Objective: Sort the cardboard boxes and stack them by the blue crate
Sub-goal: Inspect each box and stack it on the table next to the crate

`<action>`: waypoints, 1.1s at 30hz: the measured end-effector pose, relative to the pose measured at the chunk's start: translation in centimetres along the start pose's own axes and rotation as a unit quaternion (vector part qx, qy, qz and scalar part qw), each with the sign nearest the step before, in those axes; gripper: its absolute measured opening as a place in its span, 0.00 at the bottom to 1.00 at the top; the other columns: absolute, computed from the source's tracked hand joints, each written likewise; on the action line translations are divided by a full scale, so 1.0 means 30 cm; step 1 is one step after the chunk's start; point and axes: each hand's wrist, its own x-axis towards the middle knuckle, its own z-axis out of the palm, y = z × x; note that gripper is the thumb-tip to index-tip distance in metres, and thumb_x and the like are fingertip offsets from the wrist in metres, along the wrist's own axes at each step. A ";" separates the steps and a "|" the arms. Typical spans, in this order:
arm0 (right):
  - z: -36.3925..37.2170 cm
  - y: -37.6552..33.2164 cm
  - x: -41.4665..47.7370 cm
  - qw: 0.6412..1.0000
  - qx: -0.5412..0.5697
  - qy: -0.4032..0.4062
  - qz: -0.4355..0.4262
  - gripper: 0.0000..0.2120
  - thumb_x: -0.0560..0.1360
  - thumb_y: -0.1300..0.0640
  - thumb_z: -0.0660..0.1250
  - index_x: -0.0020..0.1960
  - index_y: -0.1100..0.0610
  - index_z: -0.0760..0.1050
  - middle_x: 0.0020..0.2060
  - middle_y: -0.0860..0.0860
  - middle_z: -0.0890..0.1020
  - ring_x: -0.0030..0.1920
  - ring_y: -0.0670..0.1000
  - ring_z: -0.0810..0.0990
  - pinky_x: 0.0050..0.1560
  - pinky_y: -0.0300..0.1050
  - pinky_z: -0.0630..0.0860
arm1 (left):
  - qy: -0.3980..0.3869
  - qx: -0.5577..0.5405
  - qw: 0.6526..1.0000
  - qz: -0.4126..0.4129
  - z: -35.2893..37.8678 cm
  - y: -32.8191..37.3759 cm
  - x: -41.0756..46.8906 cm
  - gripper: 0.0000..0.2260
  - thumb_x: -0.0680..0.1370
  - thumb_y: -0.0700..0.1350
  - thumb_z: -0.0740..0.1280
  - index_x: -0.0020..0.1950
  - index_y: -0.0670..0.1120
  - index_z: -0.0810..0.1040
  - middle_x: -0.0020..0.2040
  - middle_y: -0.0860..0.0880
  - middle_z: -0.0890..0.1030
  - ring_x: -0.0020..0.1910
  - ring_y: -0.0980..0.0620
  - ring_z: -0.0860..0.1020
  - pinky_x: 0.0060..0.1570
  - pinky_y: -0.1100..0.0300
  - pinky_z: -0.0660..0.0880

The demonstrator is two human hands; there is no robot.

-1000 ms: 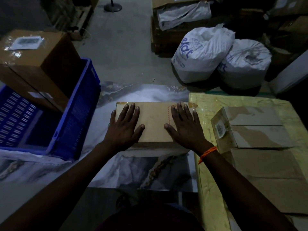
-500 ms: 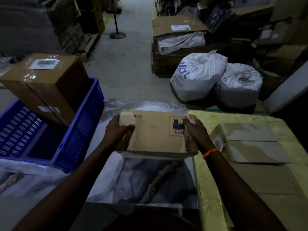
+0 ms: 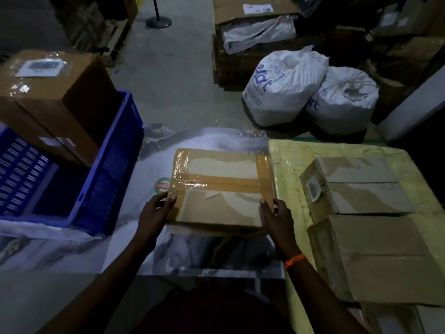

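**Right, taped box (image 3: 220, 189) held at both near corners**

From my remote seat I see the flat cardboard box in the middle of the view, over the marble-patterned surface (image 3: 192, 251). Its top faces the camera and is crossed by shiny brown tape along the middle and down both short edges. The left hand (image 3: 156, 210) grips the near left corner, thumb on top and fingers curled round the side. The right hand (image 3: 277, 215) grips the near right corner the same way, with an orange wristband (image 3: 295, 260) on that wrist. I cannot tell whether the box rests on the surface or is lifted slightly clear of it.

A round sticker (image 3: 163, 184) shows on the surface just beside the box's left edge. Further left stands the blue crate (image 3: 115, 153), near the box but apart from it. A large brown carton (image 3: 55, 97) with a label under clear film rises from the crate's far end (its lower part is hidden by the wall).

Just right of the held box lies a yellow wrapped block (image 3: 284, 165). Two more cardboard boxes sit on it, one farther (image 3: 358, 184) and one nearer (image 3: 375, 256), touching each other. On the floor beyond, two white sacks (image 3: 284, 88) lean together.
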 end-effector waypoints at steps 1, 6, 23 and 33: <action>-0.005 0.016 -0.013 1.000 -0.003 0.003 0.002 0.15 0.80 0.41 0.68 0.60 0.49 0.76 0.55 0.55 0.81 0.55 0.54 0.80 0.47 0.47 0.76 | 0.004 0.001 1.000 -0.007 -0.014 -0.019 -0.007 0.20 0.80 0.57 0.67 0.68 0.49 0.77 0.58 0.48 0.80 0.55 0.51 0.80 0.51 0.50 0.81; -0.061 0.077 -0.053 0.999 -0.030 0.008 0.022 0.12 0.82 0.42 0.65 0.57 0.50 0.77 0.52 0.52 0.82 0.51 0.54 0.81 0.50 0.50 0.78 | -0.003 -0.039 0.999 -0.027 -0.061 -0.089 -0.090 0.18 0.81 0.57 0.65 0.60 0.43 0.79 0.53 0.47 0.84 0.52 0.49 0.84 0.44 0.55 0.80; 0.040 -0.084 0.325 0.993 0.018 -0.117 -0.016 0.48 0.66 0.16 0.59 0.74 0.48 0.72 0.68 0.53 0.80 0.65 0.57 0.80 0.67 0.62 0.76 | 0.013 -0.005 1.000 0.020 0.034 0.139 0.151 0.08 0.79 0.40 0.67 0.50 0.54 0.82 0.48 0.46 0.84 0.52 0.40 0.82 0.48 0.48 0.80; -0.109 -0.234 0.142 0.976 0.171 0.006 -0.132 0.14 0.84 0.44 0.61 0.65 0.50 0.75 0.55 0.41 0.82 0.55 0.41 0.82 0.53 0.47 0.81 | 0.019 -0.177 0.982 0.071 -0.013 0.219 0.097 0.11 0.83 0.53 0.64 0.52 0.47 0.79 0.53 0.53 0.86 0.57 0.55 0.82 0.54 0.51 0.79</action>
